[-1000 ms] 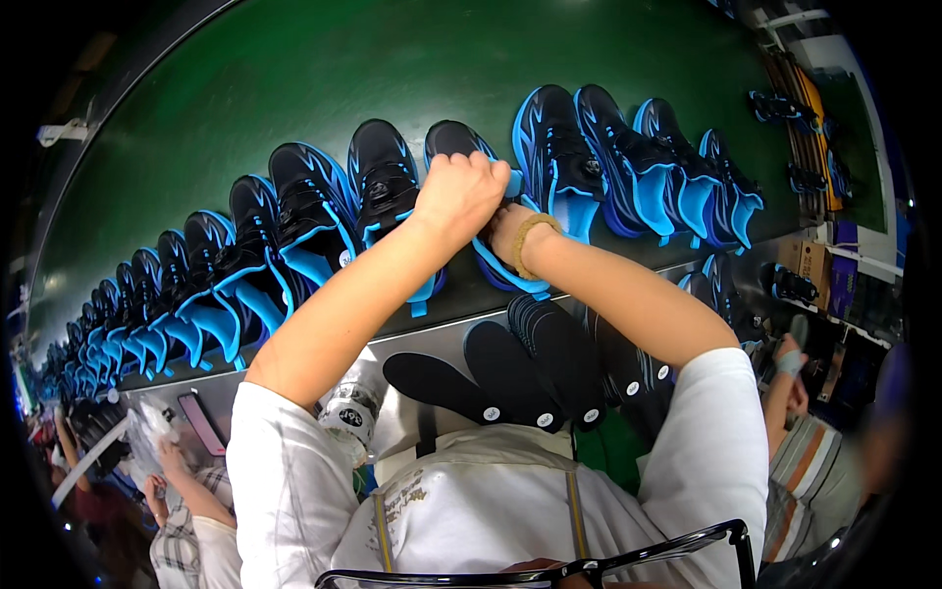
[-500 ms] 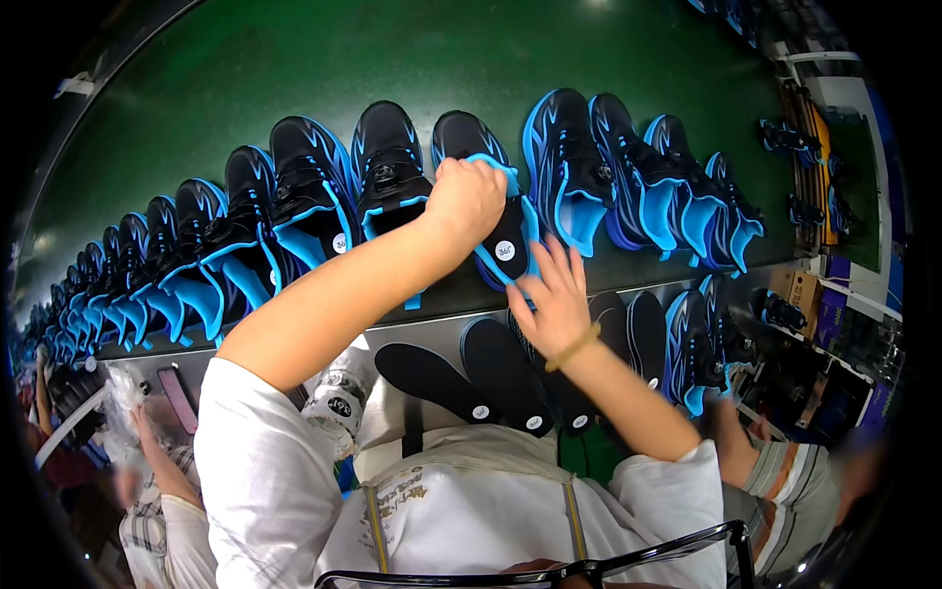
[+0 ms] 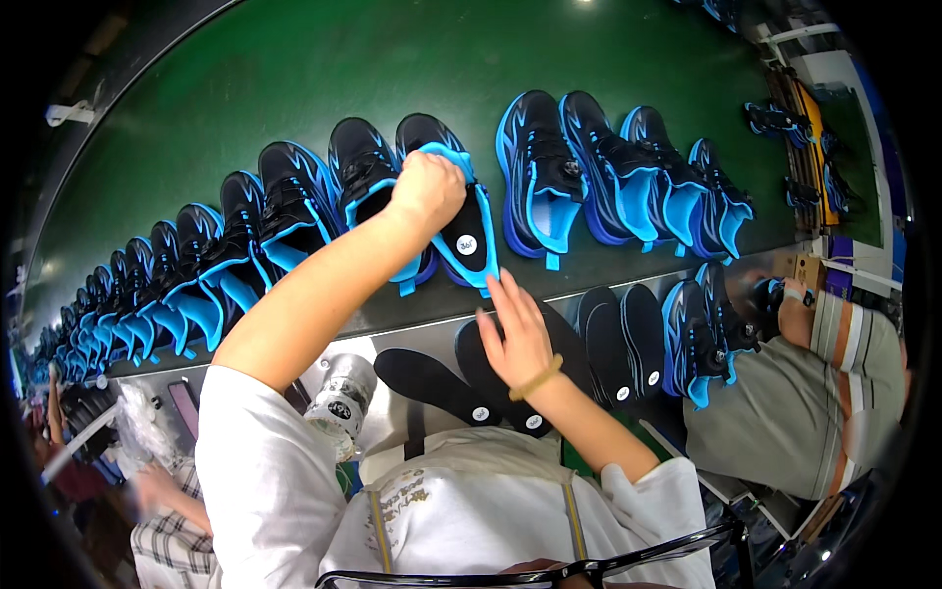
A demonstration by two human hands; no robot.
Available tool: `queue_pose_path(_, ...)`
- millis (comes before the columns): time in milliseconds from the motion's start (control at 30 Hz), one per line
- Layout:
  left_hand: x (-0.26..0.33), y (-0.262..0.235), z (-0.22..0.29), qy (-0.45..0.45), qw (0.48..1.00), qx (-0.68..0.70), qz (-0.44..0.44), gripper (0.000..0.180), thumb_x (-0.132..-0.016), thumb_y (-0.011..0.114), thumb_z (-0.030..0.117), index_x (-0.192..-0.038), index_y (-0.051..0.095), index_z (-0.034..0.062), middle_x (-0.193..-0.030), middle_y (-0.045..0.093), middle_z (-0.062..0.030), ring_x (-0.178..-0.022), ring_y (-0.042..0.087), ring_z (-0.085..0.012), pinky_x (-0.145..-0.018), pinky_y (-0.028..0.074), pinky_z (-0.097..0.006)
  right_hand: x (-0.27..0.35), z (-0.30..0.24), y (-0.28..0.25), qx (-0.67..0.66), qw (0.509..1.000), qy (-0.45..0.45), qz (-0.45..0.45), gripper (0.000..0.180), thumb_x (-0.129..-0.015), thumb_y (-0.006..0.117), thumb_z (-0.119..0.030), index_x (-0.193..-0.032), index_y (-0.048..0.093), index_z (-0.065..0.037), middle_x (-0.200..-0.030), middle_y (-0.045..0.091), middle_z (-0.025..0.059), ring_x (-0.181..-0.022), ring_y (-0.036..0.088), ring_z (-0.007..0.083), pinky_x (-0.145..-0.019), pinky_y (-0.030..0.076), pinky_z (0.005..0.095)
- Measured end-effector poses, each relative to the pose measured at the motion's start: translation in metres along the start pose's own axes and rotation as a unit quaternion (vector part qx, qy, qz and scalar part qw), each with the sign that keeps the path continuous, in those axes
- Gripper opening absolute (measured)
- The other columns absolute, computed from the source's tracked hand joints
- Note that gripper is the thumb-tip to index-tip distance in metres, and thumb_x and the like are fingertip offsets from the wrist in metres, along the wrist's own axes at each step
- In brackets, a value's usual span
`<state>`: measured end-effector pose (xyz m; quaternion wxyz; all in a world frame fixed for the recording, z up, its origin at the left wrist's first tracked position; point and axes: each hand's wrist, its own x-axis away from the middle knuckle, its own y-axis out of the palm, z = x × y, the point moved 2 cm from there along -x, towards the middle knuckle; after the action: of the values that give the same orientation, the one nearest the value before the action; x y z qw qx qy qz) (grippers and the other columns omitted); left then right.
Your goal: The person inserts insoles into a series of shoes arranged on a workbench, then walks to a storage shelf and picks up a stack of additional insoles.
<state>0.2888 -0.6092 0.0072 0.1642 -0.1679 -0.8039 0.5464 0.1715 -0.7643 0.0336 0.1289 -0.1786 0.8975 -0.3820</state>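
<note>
step: looks like insoles are going into shoes, and this one is mid-insert
left hand (image 3: 428,189): gripping the collar of a black and blue shoe (image 3: 446,201) on the green belt (image 3: 294,88), fist closed, pulling it open
insole (image 3: 471,236): black, sticking out of the shoe's mouth toward the bench (image 3: 392,339)
right hand (image 3: 517,339): fingers spread, holding nothing, hovering just under the insole's heel, over the spare insoles (image 3: 432,385)
next: I'm guessing the right hand needs to push the heel end in flat while the left is keeping the shoe steady
neighbours: finished-looking shoes (image 3: 608,177) sitting in a row either side
</note>
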Motion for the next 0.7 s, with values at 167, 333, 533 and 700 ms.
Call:
queue_pose_path(167, 0.001, -0.008, -0.026, 0.030, 0.961, 0.273, -0.031, 0.016, -0.066, 0.049, 0.014, -0.070, 0.050, -0.0011, -0.072, 0.056, -0.0155, -0.068, 0.056, -0.0295, -0.061, 0.044, -0.037, 0.097, 0.003, -0.020, 0.086, 0.991, 0.002, -0.107, 0.039, -0.069, 0.057, -0.014, -0.105, 0.048, -0.004, -0.109, 0.043, 0.0169, -0.094, 0.046, 0.0324, -0.078, 0.038, 0.0378)
queue_pose_path(333, -0.006, -0.027, -0.038, -0.096, 0.893, 0.439, -0.033, 0.018, -0.070, 0.045, 0.013, -0.071, 0.045, -0.0052, -0.073, 0.052, -0.0221, -0.071, 0.052, -0.0364, -0.066, 0.042, -0.041, 0.153, 0.022, -0.018, 0.166, 0.960, 0.133, -0.184, 0.053, -0.062, 0.065, -0.029, -0.104, 0.045, -0.004, -0.108, 0.041, 0.0187, -0.099, 0.041, 0.0326, -0.080, 0.035, 0.0378)
queue_pose_path(533, 0.026, -0.014, -0.003, -0.163, 0.971, 0.149, 0.097, 0.027, -0.076, 0.049, 0.020, -0.097, 0.045, 0.0032, -0.070, 0.051, -0.0092, -0.064, 0.054, -0.0241, -0.055, 0.040, -0.036, 0.153, 0.029, -0.017, 0.113, 0.965, 0.147, -0.186, 0.048, -0.063, 0.067, -0.029, -0.097, 0.045, -0.002, -0.107, 0.040, 0.0209, -0.098, 0.042, 0.0356, -0.081, 0.037, 0.0383)
queue_pose_path(700, 0.024, -0.009, 0.010, -0.314, 0.935, 0.122, 0.115, 0.031, -0.074, 0.050, 0.019, -0.103, 0.048, 0.0071, -0.075, 0.052, -0.0056, -0.066, 0.053, -0.0205, -0.057, 0.037, -0.033, 0.142, 0.018, -0.054, 0.003, 0.980, 0.103, -0.170, 0.045, -0.064, 0.066, -0.024, -0.097, 0.045, -0.002, -0.108, 0.039, 0.0209, -0.099, 0.042, 0.0356, -0.081, 0.039, 0.0389)
